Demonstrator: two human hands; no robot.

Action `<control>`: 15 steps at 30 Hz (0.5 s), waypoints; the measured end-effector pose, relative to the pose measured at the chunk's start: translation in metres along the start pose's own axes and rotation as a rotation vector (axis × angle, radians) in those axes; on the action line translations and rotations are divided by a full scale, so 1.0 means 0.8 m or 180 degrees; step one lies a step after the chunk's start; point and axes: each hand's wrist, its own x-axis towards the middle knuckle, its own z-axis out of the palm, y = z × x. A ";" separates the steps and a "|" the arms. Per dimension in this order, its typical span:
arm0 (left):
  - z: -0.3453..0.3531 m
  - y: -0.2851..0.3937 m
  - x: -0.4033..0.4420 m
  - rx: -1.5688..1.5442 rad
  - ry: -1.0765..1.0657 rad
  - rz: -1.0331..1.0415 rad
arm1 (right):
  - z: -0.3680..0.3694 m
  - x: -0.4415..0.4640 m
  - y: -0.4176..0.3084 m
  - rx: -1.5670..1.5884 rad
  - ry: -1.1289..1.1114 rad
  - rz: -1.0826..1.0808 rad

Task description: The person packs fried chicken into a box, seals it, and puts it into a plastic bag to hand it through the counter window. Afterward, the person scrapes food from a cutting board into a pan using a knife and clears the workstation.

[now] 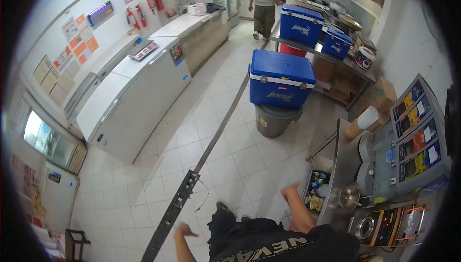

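My left hand (185, 231) hangs low beside my body with the thumb stretched out and nothing visible in it. Below it, a black slotted floor drain (173, 202) runs along the tiles. My right hand (291, 191) is held out on the other side, fingers apart and empty. Nearest to that hand is a bin with waste and bottles (318, 187), under the edge of a steel counter (331, 204). Neither hand touches anything that I can see. Ahead, a blue cooler box (282, 80) rests on top of a grey round bin (274, 123).
White chest freezers (139, 103) line the left side, with a scale (144, 50) on top. More blue coolers (301, 26) stand on a metal table at the back right. A person (265, 7) is farther off. A metal bowl (349, 194) and a stove (386, 226) sit at right.
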 end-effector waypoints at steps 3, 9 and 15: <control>0.104 0.066 0.044 -0.5505 0.1211 -0.0547 | 0.242 0.150 0.128 0.1278 0.0109 0.0429; -0.030 0.033 0.120 -0.4407 0.1150 -0.0792 | 0.164 0.097 0.078 0.0890 -0.0489 0.0894; -0.188 -0.101 0.203 -0.3785 0.1773 -0.0714 | -0.018 0.248 0.013 0.2381 0.0157 0.1136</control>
